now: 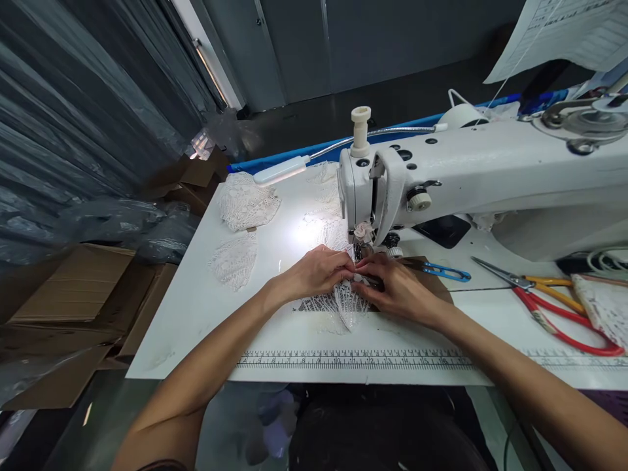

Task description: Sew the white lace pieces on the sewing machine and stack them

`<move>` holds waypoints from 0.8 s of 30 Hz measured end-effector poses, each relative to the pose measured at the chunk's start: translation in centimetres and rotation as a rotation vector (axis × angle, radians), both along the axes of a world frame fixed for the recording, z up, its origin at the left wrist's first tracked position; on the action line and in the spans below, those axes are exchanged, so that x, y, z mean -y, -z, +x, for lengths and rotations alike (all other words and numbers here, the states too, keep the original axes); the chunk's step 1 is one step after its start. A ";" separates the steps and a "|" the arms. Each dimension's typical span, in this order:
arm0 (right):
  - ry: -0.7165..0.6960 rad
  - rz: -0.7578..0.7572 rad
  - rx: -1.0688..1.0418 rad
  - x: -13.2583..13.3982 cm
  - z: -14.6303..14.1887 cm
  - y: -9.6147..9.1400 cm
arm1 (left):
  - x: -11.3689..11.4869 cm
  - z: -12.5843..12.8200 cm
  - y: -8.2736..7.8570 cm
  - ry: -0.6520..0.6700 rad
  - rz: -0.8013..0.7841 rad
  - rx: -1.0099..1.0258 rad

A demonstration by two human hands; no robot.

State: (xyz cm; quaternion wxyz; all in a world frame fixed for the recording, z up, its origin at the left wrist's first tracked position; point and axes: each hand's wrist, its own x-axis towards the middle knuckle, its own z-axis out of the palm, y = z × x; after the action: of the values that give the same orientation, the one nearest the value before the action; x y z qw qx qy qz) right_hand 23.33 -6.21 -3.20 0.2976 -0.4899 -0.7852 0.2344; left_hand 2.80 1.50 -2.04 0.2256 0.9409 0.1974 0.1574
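White lace fabric lies bunched at the needle area of a white sewing machine. My left hand pinches the lace from the left, just in front of the presser foot. From the right, my right hand grips the same lace, fingers curled, its fingertips nearly meeting the left ones. The lace hangs toward me below both hands. Blue-handled thread snips rest right behind my right hand, their blades partly hidden. What exactly lies under the fingertips is covered.
More lace pieces lie on the white table at left. Red and orange scissors rest at right. A lit lamp hangs over the table. A printed ruler runs along the front edge. Cardboard boxes stand left.
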 end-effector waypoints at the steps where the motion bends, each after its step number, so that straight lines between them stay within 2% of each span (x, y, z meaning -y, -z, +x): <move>1: -0.008 -0.037 -0.054 -0.1 -0.1 -0.1 | 0.2 -0.1 -0.1 -0.005 -0.006 0.011; 4: -0.015 -0.196 -0.193 -0.1 -0.1 -0.2 | 0.6 -0.7 -0.2 -0.036 -0.100 0.079; 7: -0.029 -0.344 -0.256 0.0 0.1 0.0 | 0.8 -1.3 -0.3 -0.126 -0.280 0.120; 10: -0.036 -0.404 -0.293 0.1 0.1 0.2 | 0.8 -1.8 -0.5 -0.196 -0.458 0.140; 13: 0.010 -0.499 -0.364 0.1 -0.5 0.1 | 0.4 -2.1 -1.1 -0.191 -0.585 0.125; 16: 0.069 -0.658 -0.521 0.2 -1.5 -0.2 | -0.6 -1.8 -2.2 -0.181 -0.596 0.034; 19: 0.156 -0.738 -0.583 0.3 -2.4 -0.4 | -2.0 -0.5 -2.9 -0.214 -0.439 -0.075; 21: 0.222 -0.650 -0.399 0.4 -2.6 -0.4 | -2.8 0.7 -2.9 -0.212 -0.330 -0.181; 24: 0.286 -0.252 0.109 0.5 -2.2 0.0 | -3.1 2.3 -2.4 -0.217 -0.142 -0.317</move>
State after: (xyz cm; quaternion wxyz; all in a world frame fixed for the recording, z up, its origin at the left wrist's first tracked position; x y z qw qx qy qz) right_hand 21.17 -6.68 -3.19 0.2216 -0.6418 -0.6869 0.2592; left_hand 5.08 4.63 0.35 0.2391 0.9090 0.3411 0.0161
